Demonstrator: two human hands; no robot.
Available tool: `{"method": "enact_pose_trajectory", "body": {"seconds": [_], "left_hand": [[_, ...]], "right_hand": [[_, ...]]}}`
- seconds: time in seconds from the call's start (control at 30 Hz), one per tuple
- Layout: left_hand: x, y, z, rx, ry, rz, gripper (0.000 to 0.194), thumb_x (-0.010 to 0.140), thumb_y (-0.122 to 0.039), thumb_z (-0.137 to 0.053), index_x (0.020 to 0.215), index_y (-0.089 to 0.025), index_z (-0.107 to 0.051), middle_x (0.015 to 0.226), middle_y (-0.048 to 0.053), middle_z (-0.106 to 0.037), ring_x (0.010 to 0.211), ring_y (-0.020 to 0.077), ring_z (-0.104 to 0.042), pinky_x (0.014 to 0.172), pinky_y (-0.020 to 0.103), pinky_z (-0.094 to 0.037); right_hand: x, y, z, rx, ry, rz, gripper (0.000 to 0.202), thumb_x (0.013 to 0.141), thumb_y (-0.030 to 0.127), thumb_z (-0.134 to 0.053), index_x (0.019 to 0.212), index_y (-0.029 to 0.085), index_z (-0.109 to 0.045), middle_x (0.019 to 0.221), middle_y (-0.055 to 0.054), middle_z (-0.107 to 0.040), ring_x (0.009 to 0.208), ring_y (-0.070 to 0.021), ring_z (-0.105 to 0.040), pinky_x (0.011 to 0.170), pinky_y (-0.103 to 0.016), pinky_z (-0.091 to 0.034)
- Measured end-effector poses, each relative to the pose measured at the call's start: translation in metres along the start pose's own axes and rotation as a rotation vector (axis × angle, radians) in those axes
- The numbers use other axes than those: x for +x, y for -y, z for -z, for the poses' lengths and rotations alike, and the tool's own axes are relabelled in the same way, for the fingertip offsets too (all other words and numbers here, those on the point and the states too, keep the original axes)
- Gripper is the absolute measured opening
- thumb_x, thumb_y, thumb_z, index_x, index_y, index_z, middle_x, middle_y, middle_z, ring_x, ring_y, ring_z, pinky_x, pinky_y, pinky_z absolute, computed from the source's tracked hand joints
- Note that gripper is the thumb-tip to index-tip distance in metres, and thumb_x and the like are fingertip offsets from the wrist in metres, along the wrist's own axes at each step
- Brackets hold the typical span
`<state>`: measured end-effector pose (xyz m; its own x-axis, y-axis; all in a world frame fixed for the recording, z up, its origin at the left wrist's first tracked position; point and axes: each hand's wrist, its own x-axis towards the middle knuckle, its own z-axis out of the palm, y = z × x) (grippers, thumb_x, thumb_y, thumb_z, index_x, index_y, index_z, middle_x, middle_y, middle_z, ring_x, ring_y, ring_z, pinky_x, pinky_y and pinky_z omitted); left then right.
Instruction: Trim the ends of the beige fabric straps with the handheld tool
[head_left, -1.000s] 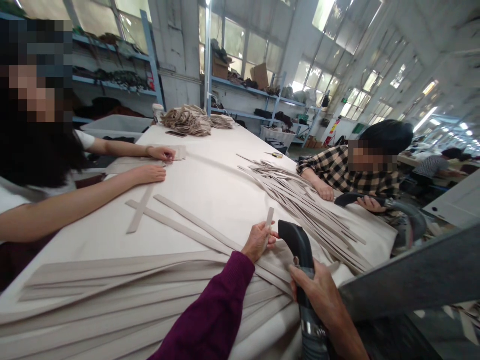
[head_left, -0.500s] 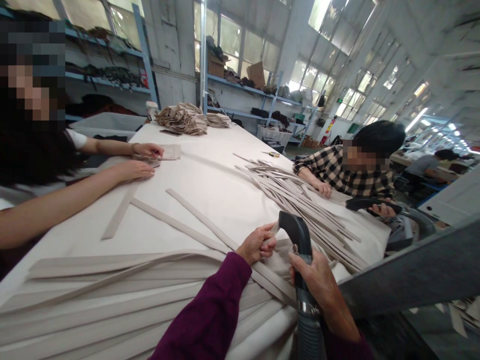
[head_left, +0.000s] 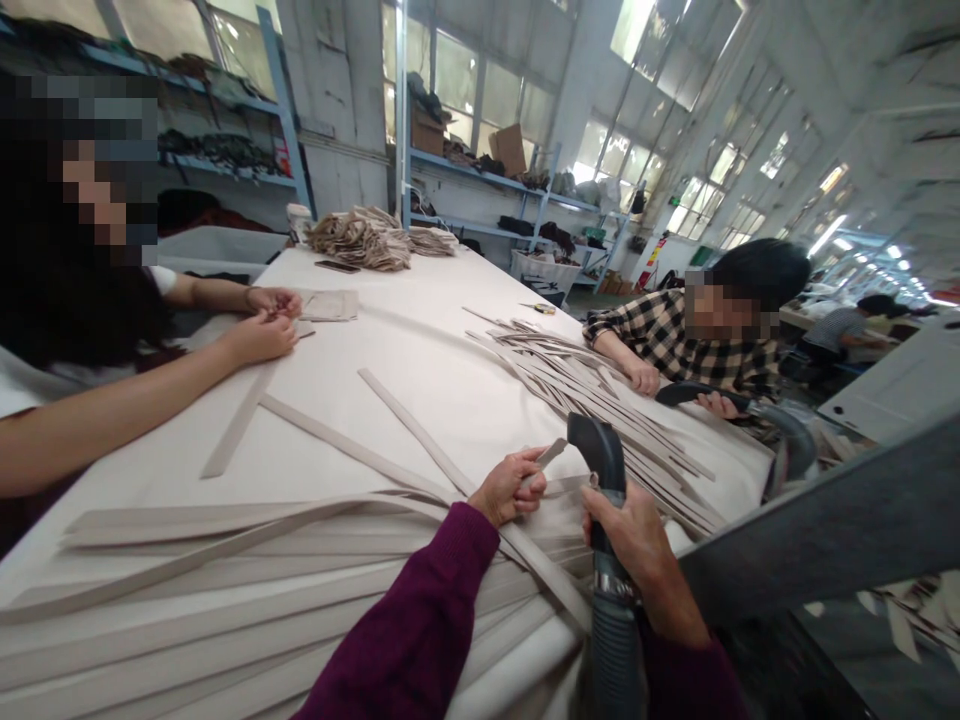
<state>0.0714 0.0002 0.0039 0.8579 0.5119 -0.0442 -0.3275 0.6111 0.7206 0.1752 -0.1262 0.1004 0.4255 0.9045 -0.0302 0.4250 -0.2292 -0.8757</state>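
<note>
My left hand (head_left: 511, 488) is closed on a beige fabric strip, and the strip's short end (head_left: 553, 453) sticks up from my fingers toward the nozzle. Wrapped around the black vacuum hose nozzle (head_left: 606, 462) is my right hand (head_left: 637, 548). The nozzle's curved mouth faces left, a small gap away from the strip end. Its ribbed hose (head_left: 618, 645) runs down toward me. Long beige strips (head_left: 187, 600) lie fanned out under and left of my left arm. Part of the held strip is hidden by my hand.
Across the white table (head_left: 420, 340), a co-worker in a checked shirt (head_left: 660, 330) holds another black nozzle (head_left: 686, 392) beside a heap of strips (head_left: 592, 375). At left, another co-worker's hands (head_left: 270, 325) handle fabric. A grey metal beam (head_left: 825, 525) crosses at right.
The strip end in my left hand has come away from the nozzle's mouth. The left co-worker's hands have come together. The checked-shirt co-worker's nozzle has shifted left.
</note>
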Motion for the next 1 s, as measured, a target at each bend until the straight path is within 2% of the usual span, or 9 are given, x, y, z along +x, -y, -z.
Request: {"method": "enact_pose_trajectory", "body": {"seconds": [0.17,0.3,0.4,0.47,0.53,0.67,0.77,0.87,1.0], "left_hand": [[0.001,0.000,0.002,-0.023,-0.001,-0.003,0.056,0.069,-0.014,-0.045,0.123,-0.023,-0.039,0.047,-0.010,-0.035,0.031,0.0013,-0.013,0.031,0.010,-0.013],[0.000,-0.001,0.001,0.004,-0.014,-0.004,0.046,0.069,-0.016,-0.047,0.115,-0.022,-0.043,0.047,-0.010,-0.036,0.031,0.0012,-0.013,0.031,0.010,-0.014],[-0.002,-0.001,-0.003,0.044,-0.030,-0.003,0.035,0.069,-0.019,-0.049,0.103,-0.019,-0.048,0.047,-0.009,-0.039,0.031,0.0008,-0.013,0.031,0.011,-0.013],[-0.004,0.001,-0.006,0.100,-0.040,0.015,0.032,0.070,-0.021,-0.048,0.102,-0.017,-0.048,0.047,-0.008,-0.040,0.031,0.0004,-0.013,0.032,0.011,-0.013],[-0.004,0.003,-0.009,0.198,-0.102,0.012,0.034,0.072,-0.024,-0.047,0.105,-0.016,-0.047,0.046,-0.009,-0.040,0.030,0.0006,-0.015,0.033,0.012,-0.014],[-0.002,0.001,-0.009,0.530,-0.383,-0.197,0.033,0.080,-0.037,-0.040,0.101,-0.013,-0.049,0.051,-0.004,-0.048,0.033,0.0049,-0.033,0.037,0.017,-0.028],[-0.011,-0.007,-0.006,1.030,-0.502,-0.351,0.029,0.083,-0.034,-0.038,0.094,-0.013,-0.054,0.066,0.004,-0.056,0.052,0.0106,-0.050,0.053,0.024,-0.041],[-0.035,-0.011,-0.009,1.409,-0.553,-0.414,0.025,0.081,-0.031,-0.045,0.098,-0.015,-0.056,0.087,0.008,-0.056,0.076,0.0156,-0.053,0.073,0.029,-0.042],[-0.074,-0.001,-0.021,1.778,-0.485,-0.325,0.038,0.081,-0.040,-0.048,0.112,-0.019,-0.049,0.102,0.009,-0.051,0.091,0.0191,-0.050,0.083,0.033,-0.039]], "right_hand": [[-0.023,-0.001,0.016,-0.019,0.028,-0.007,0.018,0.074,0.035,-0.052,0.068,0.019,-0.046,0.043,0.004,-0.054,0.037,-0.0123,-0.051,0.038,-0.021,-0.041],[-0.038,-0.001,0.009,-0.010,0.104,-0.066,0.021,0.075,0.036,-0.050,0.064,0.020,-0.045,0.042,0.004,-0.054,0.036,-0.0125,-0.050,0.037,-0.021,-0.040],[-0.027,-0.001,-0.001,0.000,0.120,-0.049,0.018,0.074,0.035,-0.051,0.065,0.020,-0.046,0.042,0.004,-0.054,0.036,-0.0130,-0.050,0.037,-0.022,-0.040],[-0.014,-0.003,-0.004,-0.016,0.066,-0.036,0.018,0.072,0.034,-0.052,0.066,0.019,-0.047,0.042,0.003,-0.054,0.036,-0.0132,-0.051,0.036,-0.022,-0.040],[-0.006,-0.005,-0.002,-0.025,0.017,-0.039,0.018,0.072,0.035,-0.053,0.067,0.019,-0.047,0.042,0.004,-0.053,0.036,-0.0131,-0.050,0.036,-0.022,-0.040],[-0.020,-0.006,0.015,-0.043,0.010,-0.041,0.020,0.073,0.037,-0.053,0.066,0.019,-0.047,0.042,0.004,-0.053,0.036,-0.0131,-0.051,0.038,-0.022,-0.040],[-0.044,-0.006,0.028,-0.084,0.030,-0.044,0.024,0.074,0.040,-0.051,0.063,0.020,-0.046,0.043,0.003,-0.054,0.039,-0.0133,-0.052,0.040,-0.022,-0.041],[-0.063,-0.008,0.035,-0.079,0.020,-0.071,0.027,0.074,0.043,-0.051,0.061,0.020,-0.047,0.043,0.003,-0.055,0.039,-0.0136,-0.052,0.040,-0.022,-0.040],[-0.072,-0.016,0.038,-0.057,0.017,-0.092,0.028,0.072,0.046,-0.052,0.061,0.020,-0.048,0.043,0.002,-0.056,0.040,-0.0148,-0.052,0.042,-0.024,-0.040]]}}
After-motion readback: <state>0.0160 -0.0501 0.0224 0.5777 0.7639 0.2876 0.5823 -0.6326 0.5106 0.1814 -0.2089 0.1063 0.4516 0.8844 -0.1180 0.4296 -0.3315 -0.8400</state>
